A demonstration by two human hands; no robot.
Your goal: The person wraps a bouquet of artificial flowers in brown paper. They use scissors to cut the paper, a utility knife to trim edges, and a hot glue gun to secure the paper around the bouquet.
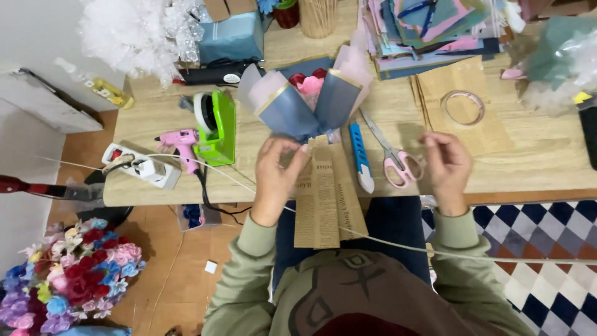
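A small bouquet (309,93) wrapped in blue and pale pink paper lies on the wooden table (528,155), its stem end wrapped in brown newsprint paper (326,199) that hangs over the table edge. My left hand (278,171) grips the neck of the bouquet where the newsprint begins. My right hand (446,167) is off to the right with fingers pinched together, next to pink-handled scissors (395,158). Whether it holds the thin white string (398,244) running across my lap is unclear.
A blue box cutter (359,155) lies beside the bouquet. A green tape dispenser (217,124), pink glue gun (180,146) and white power strip (146,167) sit left. A tape roll (463,107) lies on brown paper; paper stacks (429,34) behind. Flower bunch (68,274) on floor.
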